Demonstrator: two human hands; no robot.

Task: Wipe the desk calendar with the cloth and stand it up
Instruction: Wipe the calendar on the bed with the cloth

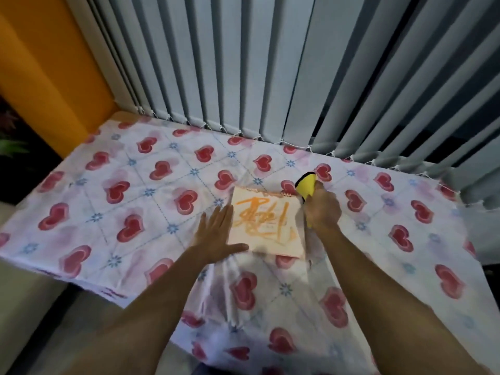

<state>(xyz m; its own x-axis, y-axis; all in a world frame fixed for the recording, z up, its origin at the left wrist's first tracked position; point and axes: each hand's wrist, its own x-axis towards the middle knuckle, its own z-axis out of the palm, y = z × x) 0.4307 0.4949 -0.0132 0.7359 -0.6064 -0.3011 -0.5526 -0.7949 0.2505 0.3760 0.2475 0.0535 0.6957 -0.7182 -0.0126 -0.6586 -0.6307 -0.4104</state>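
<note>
The desk calendar [266, 223] lies flat in the middle of the table, pale pink with a large orange character and a spiral binding along its far edge. My left hand [216, 231] rests flat with fingers spread, pressing on the calendar's left edge and the tablecloth beside it. My right hand [322, 209] is closed around a yellow cloth [305, 186] with a black rim, held at the calendar's far right corner. Part of the cloth is hidden inside the fist.
A white tablecloth [135, 190] with red hearts and blue flowers covers the table and hangs wrinkled over the near edge. Grey vertical blinds [270, 77] hang along the far edge. An orange wall [48, 77] stands at the left.
</note>
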